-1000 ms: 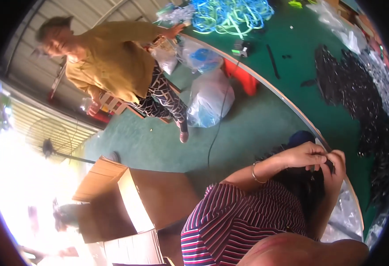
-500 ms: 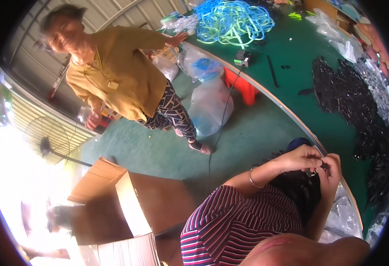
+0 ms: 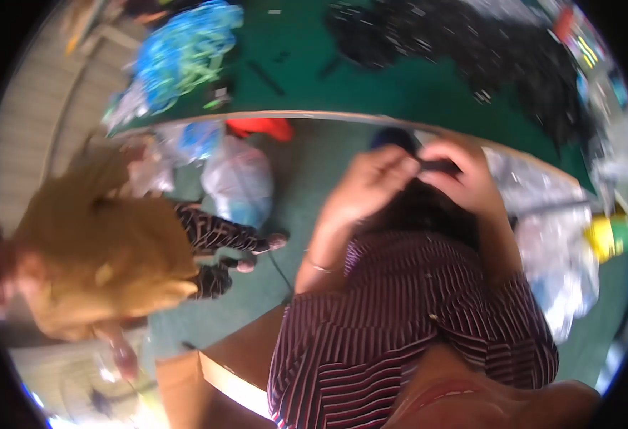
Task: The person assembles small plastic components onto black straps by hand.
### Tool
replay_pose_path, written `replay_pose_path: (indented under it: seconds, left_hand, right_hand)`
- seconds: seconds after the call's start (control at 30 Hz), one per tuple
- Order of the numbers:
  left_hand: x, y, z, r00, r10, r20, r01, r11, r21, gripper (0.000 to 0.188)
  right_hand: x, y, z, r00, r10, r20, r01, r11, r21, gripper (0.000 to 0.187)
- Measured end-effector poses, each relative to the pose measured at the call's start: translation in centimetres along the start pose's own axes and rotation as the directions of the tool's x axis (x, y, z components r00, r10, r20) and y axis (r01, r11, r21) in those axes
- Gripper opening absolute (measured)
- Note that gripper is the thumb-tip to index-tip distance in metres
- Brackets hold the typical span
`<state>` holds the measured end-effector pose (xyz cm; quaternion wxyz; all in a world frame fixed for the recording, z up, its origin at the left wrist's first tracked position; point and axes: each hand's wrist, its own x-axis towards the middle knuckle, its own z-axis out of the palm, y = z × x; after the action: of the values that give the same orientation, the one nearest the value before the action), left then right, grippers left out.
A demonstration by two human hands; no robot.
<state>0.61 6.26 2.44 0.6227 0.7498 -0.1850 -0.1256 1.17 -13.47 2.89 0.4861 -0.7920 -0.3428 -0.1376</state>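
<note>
Both hands meet in front of my striped shirt, near the edge of the green table point(image 3: 299, 86). My left hand point(image 3: 374, 179), with a bangle on its wrist, is closed with its fingertips on a small black piece point(image 3: 439, 166). My right hand point(image 3: 467, 171) pinches the same piece from the other side, thumb and fingers curled round it. Motion blur hides the exact kind of the piece. Beyond my hands, a large heap of shiny black strips point(image 3: 464, 43) lies on the table.
A tangled pile of blue and green strips point(image 3: 185, 53) lies at the table's far left, near a small dark device point(image 3: 221, 94). Filled plastic bags point(image 3: 239, 179) stand under the edge. At left is another person point(image 3: 114, 250); an open cardboard box point(image 3: 235, 365) stands at lower left.
My view has swung right, so the table edge now runs across the top and the other person appears farther left. My hands stay together on the small black piece.
</note>
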Motion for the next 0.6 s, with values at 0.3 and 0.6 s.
replay_pose_path:
  seconds: [0.3, 0.6]
  left_hand:
    - [1.6, 0.1, 2.7, 0.992, 0.123, 0.007, -0.120, 0.979, -0.165, 0.019]
    - [1.8, -0.6, 3.7, 0.990, 0.139, 0.031, -0.121, 0.935, -0.334, 0.020]
  right_hand:
    - [-1.7, 2.2, -1.9, 0.998, -0.006, -0.068, 0.024, 0.965, 0.262, 0.024]
    - [-2.5, 2.1, -2.6, 0.995, -0.028, -0.095, 0.056, 0.951, 0.305, 0.025]
